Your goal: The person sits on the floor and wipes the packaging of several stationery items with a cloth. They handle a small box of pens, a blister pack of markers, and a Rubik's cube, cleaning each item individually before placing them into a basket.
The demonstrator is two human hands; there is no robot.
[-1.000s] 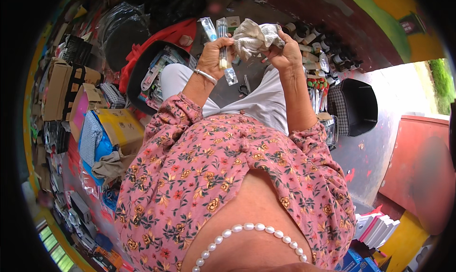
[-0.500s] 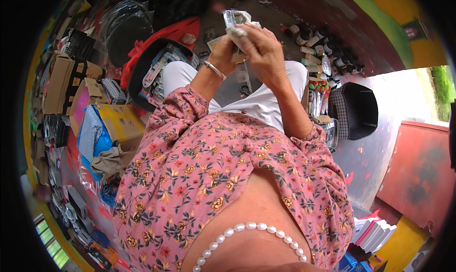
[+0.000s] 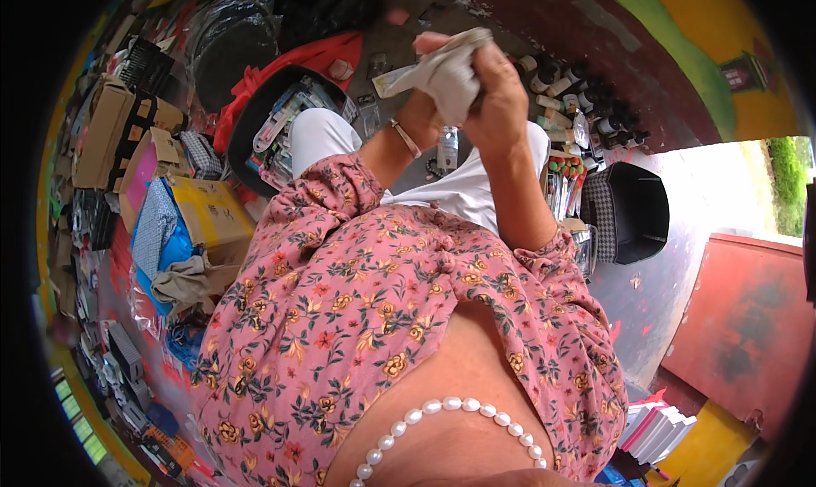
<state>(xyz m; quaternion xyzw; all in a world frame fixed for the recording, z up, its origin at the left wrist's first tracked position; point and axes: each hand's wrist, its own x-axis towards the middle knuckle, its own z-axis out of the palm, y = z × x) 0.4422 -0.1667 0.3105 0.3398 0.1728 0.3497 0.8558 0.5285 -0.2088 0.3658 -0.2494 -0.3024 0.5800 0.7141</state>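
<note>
Shifted right hand, curled round cloth

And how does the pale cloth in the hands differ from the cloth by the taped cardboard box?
Colour: the pale cloth is whitish grey, the other cloth a darker beige-grey.
Pose: the pale cloth is held up, gripped by the right hand; the other cloth lies slumped beside the cardboard box, touched by neither hand.
Shared: both look plain and creased.
</note>
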